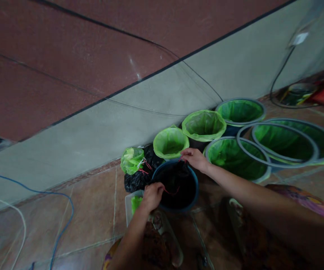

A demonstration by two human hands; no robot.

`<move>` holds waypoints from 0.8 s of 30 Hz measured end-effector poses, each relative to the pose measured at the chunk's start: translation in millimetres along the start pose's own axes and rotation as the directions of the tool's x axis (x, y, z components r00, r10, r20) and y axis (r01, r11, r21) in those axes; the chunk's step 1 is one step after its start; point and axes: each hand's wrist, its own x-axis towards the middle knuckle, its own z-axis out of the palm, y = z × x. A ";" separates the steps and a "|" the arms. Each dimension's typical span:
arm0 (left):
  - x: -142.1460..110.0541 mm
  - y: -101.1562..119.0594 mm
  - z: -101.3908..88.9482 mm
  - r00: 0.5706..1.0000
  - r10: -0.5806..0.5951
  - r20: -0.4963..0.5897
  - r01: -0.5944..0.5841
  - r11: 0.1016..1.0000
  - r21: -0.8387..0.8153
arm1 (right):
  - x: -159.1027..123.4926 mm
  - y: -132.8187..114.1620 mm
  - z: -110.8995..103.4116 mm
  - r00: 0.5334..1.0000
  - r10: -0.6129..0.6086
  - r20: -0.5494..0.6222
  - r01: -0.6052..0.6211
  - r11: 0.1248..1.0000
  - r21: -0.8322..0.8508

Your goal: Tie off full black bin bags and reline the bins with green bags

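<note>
A round blue bin (196,187) stands on the floor just in front of me. Inside it is a black plastic bag (176,174) with a red drawstring (172,192). My left hand (153,195), at the bin's near-left rim, is closed in a pinch on the red drawstring. At the far-right rim my right hand (195,159) also pinches a red string of the bag. The bottom of the bin is too dark to make out. To the left lie tied black garbage bags (135,182) with a green bag (132,159) on top.
Bins with green liners, such as a small one (171,142) and a larger one (204,124), line the wall. Several grey-rimmed bins (240,111) stand to the right. A clear tray (128,210) is by my left wrist. A blue hose (71,210) crosses the left floor.
</note>
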 end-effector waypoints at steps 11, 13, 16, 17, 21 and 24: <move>17.6 37.0 -49.1 0.865 -0.101 -0.492 -0.320 0.644 -0.695 | -29.2 -70.1 13.2 0.949 -0.222 0.225 0.132 0.924 0.358; 24.7 43.7 -47.3 0.868 -0.120 -0.481 -0.314 0.619 -0.720 | -29.9 -67.6 18.4 0.948 -0.195 0.253 0.100 0.934 0.343; 33.8 52.2 -44.7 0.852 -0.112 -0.511 -0.321 0.660 -0.679 | -33.0 -63.1 28.0 0.934 -0.155 0.323 0.067 0.961 0.269; 35.5 55.0 -44.5 0.843 -0.093 -0.530 -0.332 0.686 -0.648 | -34.9 -62.6 31.0 0.921 -0.157 0.356 0.074 0.969 0.235; 37.1 65.5 -45.5 0.827 -0.021 -0.562 -0.352 0.760 -0.547 | -40.9 -60.5 40.6 0.860 -0.129 0.494 0.089 0.991 0.104; 39.2 67.6 -43.8 0.820 -0.047 -0.571 -0.333 0.772 -0.542 | -38.5 -53.0 45.2 0.851 -0.021 0.525 0.022 1.000 0.004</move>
